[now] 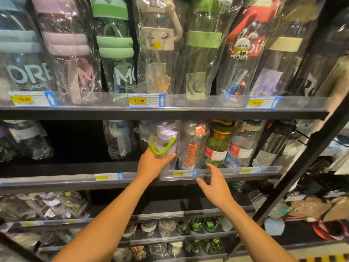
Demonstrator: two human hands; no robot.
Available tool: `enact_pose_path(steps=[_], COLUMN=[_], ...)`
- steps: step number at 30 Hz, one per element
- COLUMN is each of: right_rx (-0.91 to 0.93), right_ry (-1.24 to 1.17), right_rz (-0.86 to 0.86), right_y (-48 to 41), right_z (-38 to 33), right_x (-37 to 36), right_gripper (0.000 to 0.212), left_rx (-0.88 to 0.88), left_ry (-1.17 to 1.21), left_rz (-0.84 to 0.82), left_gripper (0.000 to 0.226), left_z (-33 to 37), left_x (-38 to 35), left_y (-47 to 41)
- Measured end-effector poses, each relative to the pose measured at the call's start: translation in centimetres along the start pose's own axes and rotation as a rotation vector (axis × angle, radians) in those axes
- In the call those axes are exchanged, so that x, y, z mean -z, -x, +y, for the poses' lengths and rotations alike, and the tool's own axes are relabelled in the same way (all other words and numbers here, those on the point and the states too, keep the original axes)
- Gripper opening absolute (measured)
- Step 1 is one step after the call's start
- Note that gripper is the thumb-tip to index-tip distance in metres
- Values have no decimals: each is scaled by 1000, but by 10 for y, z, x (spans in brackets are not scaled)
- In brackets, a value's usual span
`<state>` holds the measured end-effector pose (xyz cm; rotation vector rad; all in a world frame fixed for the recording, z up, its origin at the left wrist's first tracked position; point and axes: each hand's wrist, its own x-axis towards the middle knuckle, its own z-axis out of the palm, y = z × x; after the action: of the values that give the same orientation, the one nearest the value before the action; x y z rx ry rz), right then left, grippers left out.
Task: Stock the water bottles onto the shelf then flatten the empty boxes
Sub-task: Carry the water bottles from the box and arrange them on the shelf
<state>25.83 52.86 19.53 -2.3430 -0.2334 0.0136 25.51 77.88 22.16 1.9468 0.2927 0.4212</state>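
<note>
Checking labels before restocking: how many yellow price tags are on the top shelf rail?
3: the left tag, the middle tag, the right tag. Others may lie beyond the frame's edges.

Upper shelf (pixel 170 112): tall wrapped bottles side by side, price tags (pixel 146 100) on front rail.
Middle shelf (pixel 56 182): held bottle (pixel 164 142) near centre, at shelf front; left hand (pixel 152 165) grips it from below.
Lettered bottle (pixel 192 150) just right of it, more bottles further right.
Right hand (pixel 216 185) before front rail, below lettered bottle.
Lower shelves (pixel 188 212): small wrapped bottles in rows.
</note>
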Motion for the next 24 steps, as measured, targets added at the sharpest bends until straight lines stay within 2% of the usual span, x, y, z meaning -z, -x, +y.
enact_pose_path(steps=[5,8,14,17,21,24], right_rx=[3,3,-1,0,5,11], right_ry=[2,6,23,24,23,28], right_rz=[-2,2,-6,-9,5,9], right_y=[-1,-1,-1,-1,-1,-1], right_z=[2,2,3,4,4,4], right_x=[1,1,2,1,0,-1], right_gripper=[75,73,73,72,70,70], left_rx=[76,96,105,104,93,77], left_ry=[-17,-51,-64,-58,-26,-2], left_rz=[-12,11,31,-5,-66,-112], left_gripper=[43,55,50,55,82,79], left_z=[-5,-8,-13,-19,-25,-22], left_x=[1,2,5,7,8,8], left_y=[-12,-17,-20,-22,-25,-23])
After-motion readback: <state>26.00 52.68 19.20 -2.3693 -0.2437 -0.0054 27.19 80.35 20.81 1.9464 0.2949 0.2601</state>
